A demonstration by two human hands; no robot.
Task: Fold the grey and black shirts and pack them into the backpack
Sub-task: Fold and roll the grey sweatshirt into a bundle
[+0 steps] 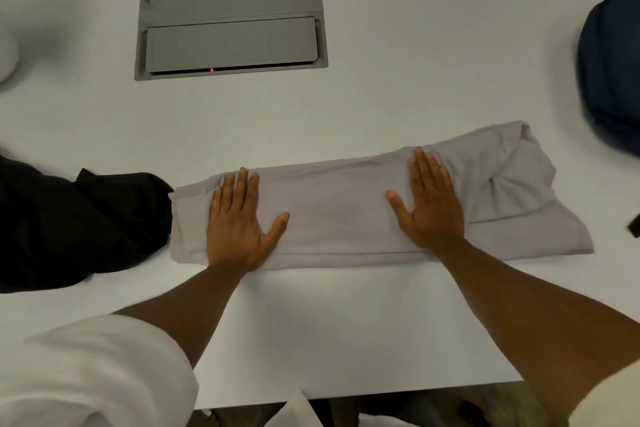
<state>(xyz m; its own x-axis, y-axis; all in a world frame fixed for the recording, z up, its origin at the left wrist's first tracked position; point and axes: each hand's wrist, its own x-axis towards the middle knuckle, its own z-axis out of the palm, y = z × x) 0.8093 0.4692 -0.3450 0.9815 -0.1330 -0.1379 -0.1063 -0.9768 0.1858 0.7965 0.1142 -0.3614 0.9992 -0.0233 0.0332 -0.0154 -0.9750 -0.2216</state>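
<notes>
Hands lie flat with fingers straight on the long folded pale grey shirt on my white table: left hand near its left end, right hand right of centre. Crumpled black shirt touches its left end; dark blue backpack sits far right.

A pale grey cotton shirt, folded into a long band, lies across a white table. The left hand and right hand press flat on it, fingers straight. A crumpled black shirt touches its left end; a dark blue backpack sits at far right beyond a grey recessed panel.
</notes>
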